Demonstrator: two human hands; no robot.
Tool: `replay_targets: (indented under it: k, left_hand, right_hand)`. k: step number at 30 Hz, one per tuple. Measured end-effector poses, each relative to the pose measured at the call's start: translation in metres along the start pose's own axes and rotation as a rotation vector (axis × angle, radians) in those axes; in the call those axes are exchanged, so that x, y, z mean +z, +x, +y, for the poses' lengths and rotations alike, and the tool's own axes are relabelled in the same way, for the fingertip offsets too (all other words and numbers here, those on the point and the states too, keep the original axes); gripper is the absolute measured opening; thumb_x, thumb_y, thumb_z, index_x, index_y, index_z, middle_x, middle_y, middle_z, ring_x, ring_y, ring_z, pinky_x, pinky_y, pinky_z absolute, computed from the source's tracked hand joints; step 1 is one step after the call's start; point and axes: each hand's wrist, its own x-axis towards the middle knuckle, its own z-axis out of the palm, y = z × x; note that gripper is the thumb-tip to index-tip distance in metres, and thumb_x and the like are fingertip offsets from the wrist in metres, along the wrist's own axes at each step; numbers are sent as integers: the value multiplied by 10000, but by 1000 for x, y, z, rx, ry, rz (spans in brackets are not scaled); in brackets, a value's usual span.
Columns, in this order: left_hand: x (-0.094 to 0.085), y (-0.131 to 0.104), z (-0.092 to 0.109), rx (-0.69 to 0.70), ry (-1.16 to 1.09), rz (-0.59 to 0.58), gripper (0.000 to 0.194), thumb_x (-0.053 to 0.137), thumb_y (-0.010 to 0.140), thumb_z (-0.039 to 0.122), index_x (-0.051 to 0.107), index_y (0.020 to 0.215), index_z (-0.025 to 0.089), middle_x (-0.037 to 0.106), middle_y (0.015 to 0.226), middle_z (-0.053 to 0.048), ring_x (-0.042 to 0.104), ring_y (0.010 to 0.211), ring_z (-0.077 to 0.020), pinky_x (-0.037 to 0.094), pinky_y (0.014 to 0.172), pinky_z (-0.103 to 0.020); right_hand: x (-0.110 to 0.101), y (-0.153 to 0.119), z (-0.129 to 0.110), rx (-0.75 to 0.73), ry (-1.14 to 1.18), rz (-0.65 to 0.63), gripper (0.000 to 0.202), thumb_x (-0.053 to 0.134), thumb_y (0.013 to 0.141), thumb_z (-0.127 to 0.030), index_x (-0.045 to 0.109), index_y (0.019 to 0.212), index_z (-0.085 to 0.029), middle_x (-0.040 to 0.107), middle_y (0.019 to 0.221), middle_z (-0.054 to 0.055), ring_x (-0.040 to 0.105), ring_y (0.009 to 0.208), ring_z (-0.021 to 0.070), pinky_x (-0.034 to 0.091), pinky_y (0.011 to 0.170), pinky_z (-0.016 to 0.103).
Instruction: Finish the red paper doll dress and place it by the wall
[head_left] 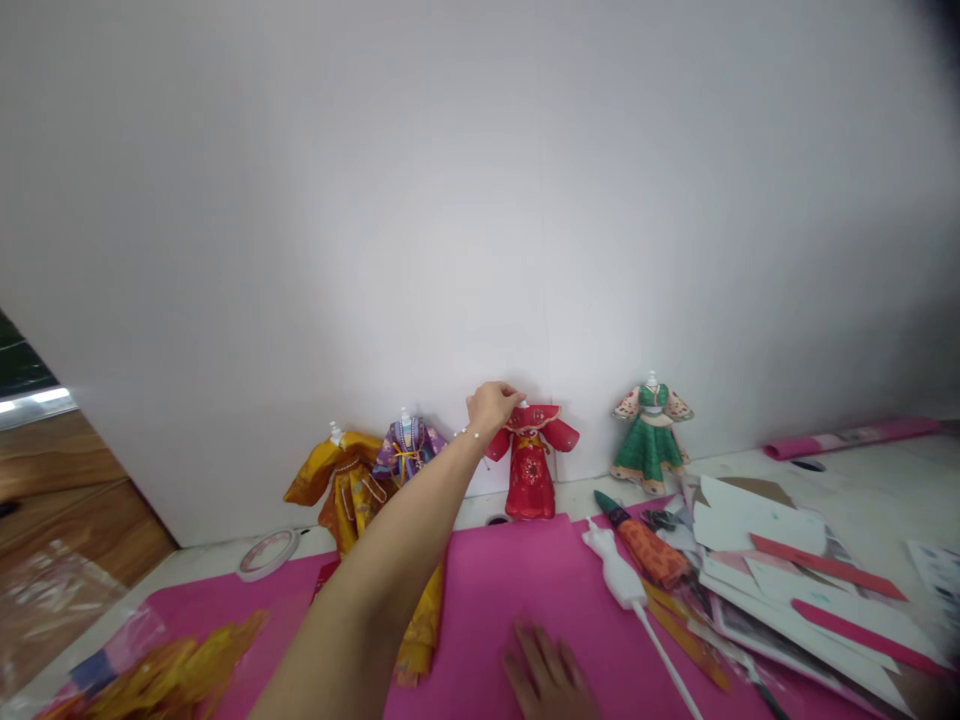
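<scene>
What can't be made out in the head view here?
- Left hand: fingertips at the red dress top; too small to tell pinch from touch.
- Right hand: cut off by the bottom edge, flat on the pink mat.
- Yellow dress: lower part hidden by the left forearm.
- Paper pile: print blurred.
</scene>
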Motion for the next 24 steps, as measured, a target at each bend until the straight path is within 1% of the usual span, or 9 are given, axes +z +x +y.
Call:
replay_targets:
  k: [2,5,10,16,19,22,24]
  left_hand:
    - [0,0,1,5,9,-5,271,571,924,382,644,1090,180,661,1152,-77,635,1025,-214,515,915,-442]
    - [0,1,1,5,23,-5,266,570,926,371,640,1100,181,655,1165,-78,631,1037,-216,515,917,-444]
    - [1,3,1,0,36,-10,260,576,925,351,634,1113,181,648,1172,-78,631,1030,-216,524,904,-439]
    - [1,1,5,16,35,-15,278,573,925,368,631,1121,180,645,1181,-81,627,1041,-221,518,913,-448]
    - [0,0,8,16,37,-22,266,575,924,361,635,1113,183,646,1182,-81,627,1043,-219,517,916,-446]
    - [-1,0,10,10,36,-23,257,575,926,350,635,1112,183,646,1181,-80,627,1043,-217,517,917,-445]
    - [-2,0,10,6,29,-23,257,577,925,347,634,1114,181,646,1181,-81,628,1041,-217,519,914,-445]
  right_hand:
    - [-2,1,0,-6,-6,-16,325,564,938,-316,646,1252,-311,649,1300,97,632,1161,323,525,915,471]
    - [-2,0,0,3,-8,-36,344,579,928,-351,636,1265,-314,638,1318,100,618,1183,320,521,930,476]
    - [2,-2,1,-2,12,-21,372,583,921,-402,623,1283,-325,627,1332,93,609,1192,325,513,935,478]
    - [4,-3,1,14,22,-20,355,560,936,-385,622,1283,-337,619,1343,77,604,1198,322,507,936,475]
    - [3,-3,2,3,29,-22,363,558,938,-366,617,1293,-324,611,1351,85,599,1204,318,498,952,469]
    - [1,-2,2,-4,48,-46,364,539,949,-323,611,1305,-312,603,1360,95,592,1216,310,485,973,466]
    - [0,-2,2,-3,57,-72,368,534,951,-320,608,1312,-305,598,1364,108,588,1222,313,490,969,471]
